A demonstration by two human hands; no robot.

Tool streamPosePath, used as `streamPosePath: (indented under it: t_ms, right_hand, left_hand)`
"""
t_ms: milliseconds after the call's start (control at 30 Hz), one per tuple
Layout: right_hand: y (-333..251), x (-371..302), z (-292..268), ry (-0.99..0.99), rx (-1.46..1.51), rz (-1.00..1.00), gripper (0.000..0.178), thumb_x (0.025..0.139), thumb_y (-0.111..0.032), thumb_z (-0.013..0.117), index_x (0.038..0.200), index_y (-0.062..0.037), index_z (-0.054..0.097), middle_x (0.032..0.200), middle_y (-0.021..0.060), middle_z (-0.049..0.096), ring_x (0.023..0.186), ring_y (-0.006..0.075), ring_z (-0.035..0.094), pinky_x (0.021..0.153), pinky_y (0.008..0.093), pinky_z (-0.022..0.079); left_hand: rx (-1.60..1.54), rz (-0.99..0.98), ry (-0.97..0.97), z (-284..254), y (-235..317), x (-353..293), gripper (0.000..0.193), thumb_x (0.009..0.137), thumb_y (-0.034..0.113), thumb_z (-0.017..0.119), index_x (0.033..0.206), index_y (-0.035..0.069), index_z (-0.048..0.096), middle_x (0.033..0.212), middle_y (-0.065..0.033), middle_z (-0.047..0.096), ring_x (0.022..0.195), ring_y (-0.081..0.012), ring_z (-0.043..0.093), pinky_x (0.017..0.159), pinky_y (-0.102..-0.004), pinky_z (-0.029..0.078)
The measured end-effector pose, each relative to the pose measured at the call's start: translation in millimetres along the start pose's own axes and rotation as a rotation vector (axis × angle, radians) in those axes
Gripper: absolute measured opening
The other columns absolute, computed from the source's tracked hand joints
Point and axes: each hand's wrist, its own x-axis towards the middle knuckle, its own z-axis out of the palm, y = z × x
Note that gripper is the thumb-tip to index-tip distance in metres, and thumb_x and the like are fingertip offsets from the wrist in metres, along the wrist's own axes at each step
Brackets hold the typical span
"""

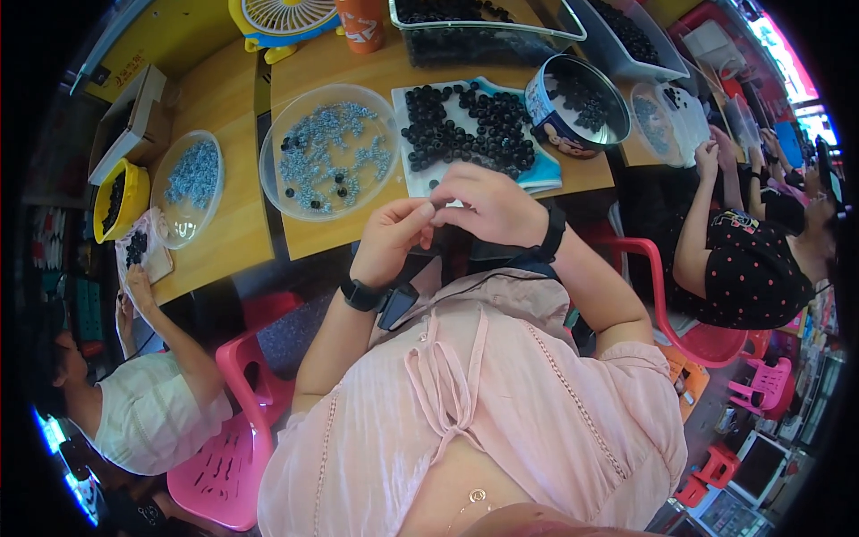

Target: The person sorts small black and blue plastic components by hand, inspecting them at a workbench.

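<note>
My left hand (pixel 390 236) and my right hand (pixel 492 202) meet at the table's front edge, fingertips pinched close together. A small dark piece seems to sit between them, mostly hidden by the fingers; its kind I cannot make out. Just beyond lies a white and teal cloth (pixel 546 172) covered with many small round black parts (pixel 465 134). Left of it, a round clear tray (pixel 271 190) holds small silvery-blue metal pieces (pixel 335 134) with several black parts among them. A round tin (pixel 539 109) with more black parts stands at the cloth's right.
Large clear bins (pixel 483 52) (pixel 667 64) of black parts line the back, near an orange cup (pixel 361 25) and a yellow-blue fan (pixel 284 20). Co-workers sit left (pixel 148 407) and right (pixel 756 268). Another tray (pixel 183 234) and a yellow bowl (pixel 134 201) stand left.
</note>
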Motion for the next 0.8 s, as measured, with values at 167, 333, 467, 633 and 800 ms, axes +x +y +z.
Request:
streamPosePath:
  t_ms: [167,333,467,633,800]
  right_hand:
    - [5,-14,-1,0.017,0.017,0.053,0.016,0.084,-0.007,0.07,0.099,-0.003,0.068,0.09,0.0107,0.062,0.081,0.0267,0.062,0.07,0.0322,0.051]
    - [49,-27,-23,0.126,-0.4,0.207,0.011,0.087,-0.01,0.065,0.096,-0.0056,0.071,0.09,0.0099,0.064,0.084,0.028,0.065,0.072,0.035,0.052]
    - [73,-26,-35,0.112,-0.481,0.249,0.012,0.087,-0.011,0.065,0.096,-0.0073,0.071,0.091,0.0085,0.064,0.084,0.028,0.065,0.073,0.0354,0.052]
    - [75,-17,-39,0.218,-0.551,0.274,0.011,0.087,-0.013,0.064,0.093,-0.0088,0.072,0.09,0.0073,0.063,0.086,0.0275,0.065,0.074,0.037,0.053]
    - [78,-18,-29,0.123,-0.531,0.267,0.011,0.086,-0.015,0.063,0.089,-0.01,0.073,0.089,0.0059,0.063,0.087,0.0259,0.065,0.075,0.0376,0.054]
  left_hand:
    - [-0.128,-0.122,-0.028,-1,-4,0,0.023,0.094,0.016,0.066,0.111,0.001,0.068,0.09,-0.0017,0.068,0.071,-0.006,0.057,0.065,-0.0217,0.048]
    - [-0.004,-0.064,0.096,2,-10,-1,0.026,0.095,0.009,0.063,0.118,-0.001,0.065,0.099,-0.007,0.07,0.074,-0.0064,0.059,0.067,-0.0211,0.05]
    - [0.015,-0.055,0.13,-3,-16,2,0.027,0.095,0.009,0.063,0.119,0.0,0.065,0.1,-0.0065,0.07,0.075,-0.0063,0.06,0.068,-0.0207,0.051]
    - [0.078,-0.043,0.133,-6,-21,2,0.028,0.095,0.011,0.063,0.12,0.0,0.064,0.102,-0.0059,0.07,0.075,-0.0065,0.062,0.067,-0.0209,0.053]
    - [0.073,-0.054,0.135,-8,-21,2,0.028,0.095,0.012,0.063,0.12,0.0,0.064,0.102,-0.0062,0.07,0.075,-0.0066,0.062,0.067,-0.021,0.053]
